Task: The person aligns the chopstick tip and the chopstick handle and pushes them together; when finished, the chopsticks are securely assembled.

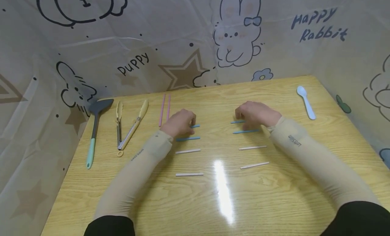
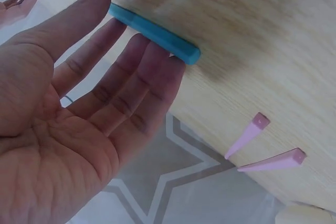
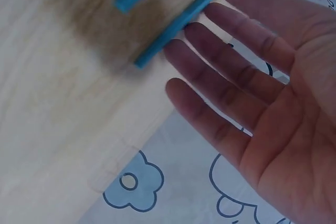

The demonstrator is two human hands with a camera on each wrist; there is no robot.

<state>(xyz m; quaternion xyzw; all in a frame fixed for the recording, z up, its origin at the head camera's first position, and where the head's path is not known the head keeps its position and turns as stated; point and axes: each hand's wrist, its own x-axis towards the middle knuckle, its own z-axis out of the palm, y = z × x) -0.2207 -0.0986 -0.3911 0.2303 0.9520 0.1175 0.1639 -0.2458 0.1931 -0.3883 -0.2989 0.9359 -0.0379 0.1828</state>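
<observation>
On the wood-grained desk (image 1: pixel 170 202), four slim whitish sticks (image 1: pixel 189 174) lie nearest, then two slim blue sticks (image 1: pixel 188 139). Past these, the left hand (image 1: pixel 179 123) and right hand (image 1: pixel 257 113) are at two farther blue sticks (image 1: pixel 197 126), each grip wide, thumb and fingers apart. Even, light fingertip pressure should keep each stick from rolling into its nearer neighbour. Farther back lie two tapered pink sticks (image 1: pixel 161 111).
</observation>
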